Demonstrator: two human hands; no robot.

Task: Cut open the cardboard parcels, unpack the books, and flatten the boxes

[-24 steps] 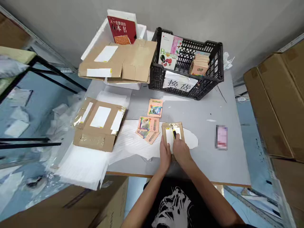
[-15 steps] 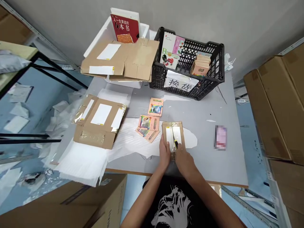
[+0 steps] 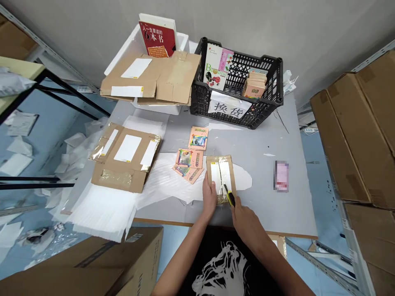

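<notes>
A small taped cardboard parcel (image 3: 232,174) lies on the table in front of me, with white labels and a slit running down its middle. My left hand (image 3: 210,195) grips its left edge, fingers partly hidden. Wrapped around a yellow and black utility knife (image 3: 229,195) is my right hand (image 3: 246,218). The blade end rests at or just over the parcel's slit; contact cannot be told. Just left of the parcel lie several small orange picture booklets (image 3: 190,158) on white foam sheeting (image 3: 160,181).
A flattened cardboard piece (image 3: 125,158) lies at left. Behind stand a black plastic crate (image 3: 236,111) holding books and a white bin (image 3: 123,48) with cardboard across it. A pixelated pink item (image 3: 281,176) is at right. Large cartons (image 3: 348,139) stand beyond the table's right edge.
My right hand has drawn back toward me, and more of the utility knife now shows. My left hand stays on the parcel. The whole view has shifted slightly.
</notes>
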